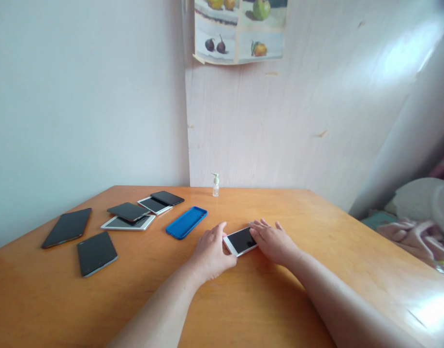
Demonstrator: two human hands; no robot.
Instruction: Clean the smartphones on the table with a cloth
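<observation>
I have both hands at the white phone (pixel 240 240), flat on the table (pixel 240 309).
My left hand (pixel 212 251) has its thumb and finger spread around one end; my right hand (pixel 274 241) has its fingers over the other, a bit apart. I can't tell if either squeezes. I think I'm steadying it, and the next move calls for a gentle grip at both ends.

I can make out no text, brand or number; none reads on the white phone (pixel 241 240) I touch, the pump bottle (pixel 215 188) or the fruit poster (pixel 240 36).
</observation>
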